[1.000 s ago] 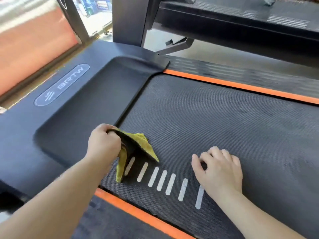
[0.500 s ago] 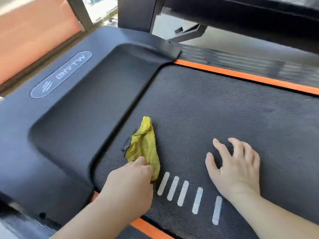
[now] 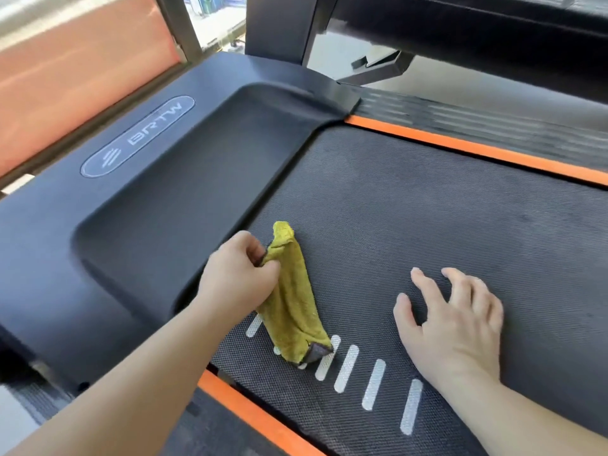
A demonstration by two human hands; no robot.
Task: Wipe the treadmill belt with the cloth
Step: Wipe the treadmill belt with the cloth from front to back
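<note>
As the left hand (image 3: 240, 274) has moved from the near end of the cloth (image 3: 292, 301) up to its far part, the cloth now lies differently. Half a second ago it was a short bunch in front of the hand. Now it is a long folded roll that reaches down onto the white stripes (image 3: 345, 366) and covers some of them. The fingers and thumb of the left hand are curled and pinch the cloth at its upper edge, just beside the black motor cover (image 3: 164, 192). The right hand (image 3: 460, 324) stays on the belt (image 3: 427, 209) with its fingers spread and holds nothing; it seems to support the person.

I judge that the wiping is in progress and only the front left corner of the belt is being treated. The cloth is rolled, so little of it touches the belt.

The belt is dark, with a fine woven texture, and an orange strip (image 3: 460, 146) runs along its far side. The cover carries an oval logo plate (image 3: 138, 139). Behind it stand a window frame (image 3: 179, 24) and an orange-red surface, in bright daylight.
</note>
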